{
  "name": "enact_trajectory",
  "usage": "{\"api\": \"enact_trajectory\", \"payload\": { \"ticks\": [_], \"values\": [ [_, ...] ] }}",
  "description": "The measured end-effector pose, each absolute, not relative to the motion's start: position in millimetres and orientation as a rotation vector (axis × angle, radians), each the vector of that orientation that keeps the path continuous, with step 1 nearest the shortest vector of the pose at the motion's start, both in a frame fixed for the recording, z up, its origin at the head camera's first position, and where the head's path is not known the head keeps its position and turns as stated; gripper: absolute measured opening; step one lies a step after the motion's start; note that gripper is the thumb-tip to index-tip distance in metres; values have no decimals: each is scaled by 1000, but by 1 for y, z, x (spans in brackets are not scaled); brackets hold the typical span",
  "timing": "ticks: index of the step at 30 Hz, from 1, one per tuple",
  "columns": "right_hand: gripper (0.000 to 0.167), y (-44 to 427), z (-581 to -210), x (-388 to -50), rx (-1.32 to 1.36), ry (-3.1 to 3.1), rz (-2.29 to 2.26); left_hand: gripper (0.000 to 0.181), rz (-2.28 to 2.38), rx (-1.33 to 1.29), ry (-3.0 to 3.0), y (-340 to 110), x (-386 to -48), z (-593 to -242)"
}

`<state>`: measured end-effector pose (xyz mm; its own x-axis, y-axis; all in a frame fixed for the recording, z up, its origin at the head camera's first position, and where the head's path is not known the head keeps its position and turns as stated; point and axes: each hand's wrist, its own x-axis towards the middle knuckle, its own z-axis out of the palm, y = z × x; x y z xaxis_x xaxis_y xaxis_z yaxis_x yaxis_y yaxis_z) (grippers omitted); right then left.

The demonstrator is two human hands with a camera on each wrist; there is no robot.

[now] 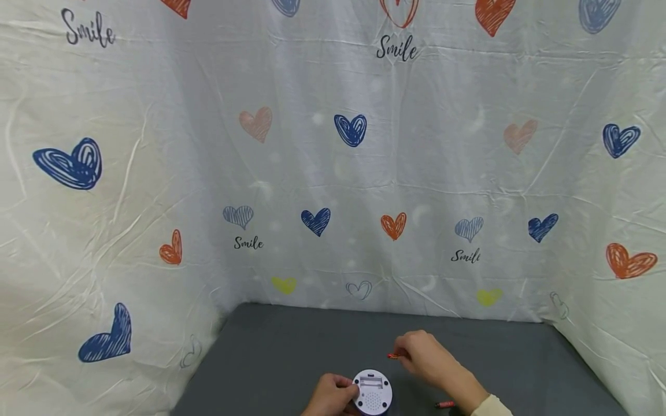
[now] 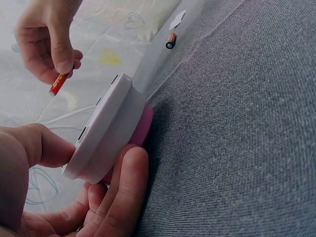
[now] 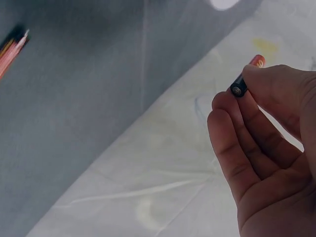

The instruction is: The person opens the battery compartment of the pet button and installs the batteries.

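Note:
A round white device stands tilted on the grey table, its battery compartment facing the head camera with no battery in it. The left hand grips its left edge; the left wrist view shows the thumb on the white rim and fingers beneath, by a pink part. Above and to the right of the device, the right hand pinches a small red and black battery between thumb and fingers, apart from the device.
A second battery lies on the grey table near the right forearm. In the left wrist view a small white piece is beside that battery. A white curtain with hearts surrounds the table's back and sides.

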<state>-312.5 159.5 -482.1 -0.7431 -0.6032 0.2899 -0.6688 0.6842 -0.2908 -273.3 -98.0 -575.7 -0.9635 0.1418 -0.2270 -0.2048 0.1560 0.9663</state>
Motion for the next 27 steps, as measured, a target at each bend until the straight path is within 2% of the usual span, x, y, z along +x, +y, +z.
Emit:
{"api": "enact_trajectory", "payload": {
  "ticks": [12, 27],
  "values": [
    [12, 132, -506, -310, 1106, -2754, 609, 21, 1873, -67, 2155, -98, -275, -574],
    [16, 110, -520, -301, 1097, -2760, 513, 22, 1837, -64, 2198, -100, -275, -575]
  ]
}}
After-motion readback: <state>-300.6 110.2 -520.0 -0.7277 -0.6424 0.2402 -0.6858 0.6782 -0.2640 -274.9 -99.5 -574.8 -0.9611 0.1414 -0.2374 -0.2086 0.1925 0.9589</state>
